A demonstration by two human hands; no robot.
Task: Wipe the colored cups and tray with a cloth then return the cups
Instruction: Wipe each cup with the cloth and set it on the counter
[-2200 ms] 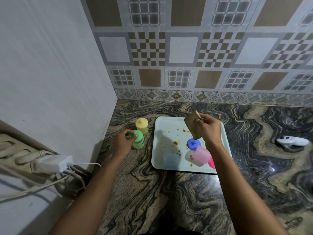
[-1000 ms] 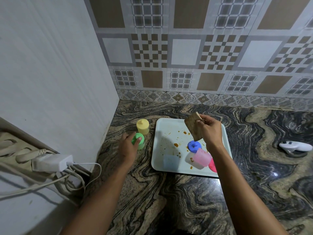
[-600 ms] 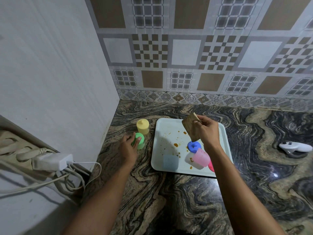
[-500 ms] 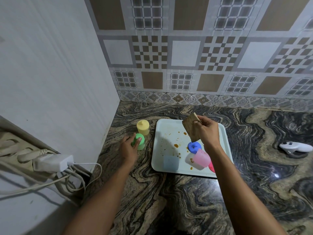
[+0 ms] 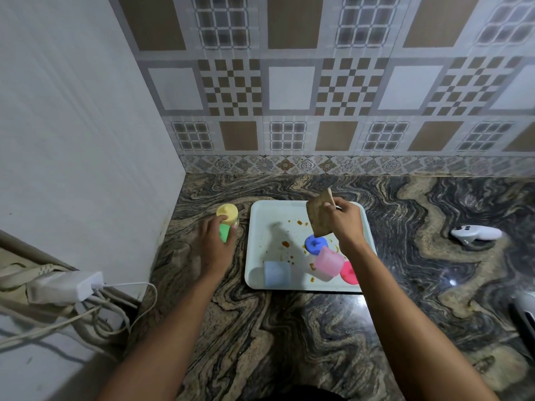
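A pale tray [image 5: 252, 227] with orange stains lies on the marble counter [image 5: 289, 328]. On it are a blue cup [image 5: 315, 243] turned upside down, a pink cup [image 5: 329, 263] on its side, a red cup [image 5: 349, 274] and a light blue cup [image 5: 277, 274]. My right hand [image 5: 346, 224] pinches a brown cloth [image 5: 318, 218] above the tray's far half. Left of the tray a yellow cup [image 5: 227, 212] stands on the counter. Just in front of it, my left hand [image 5: 215, 247] curls round a green cup [image 5: 224, 233], one fingertip touching the yellow cup.
A white controller [image 5: 474, 234] lies on the counter at the right. A white charger [image 5: 66, 287] with tangled cables sits against the left wall. Another white object [image 5: 524, 314] shows at the right edge. The tiled wall stands behind the counter.
My left hand set the green cup on the counter, eased off it, and now reaches forward around it up to the yellow cup. The right hand with the cloth has barely moved.
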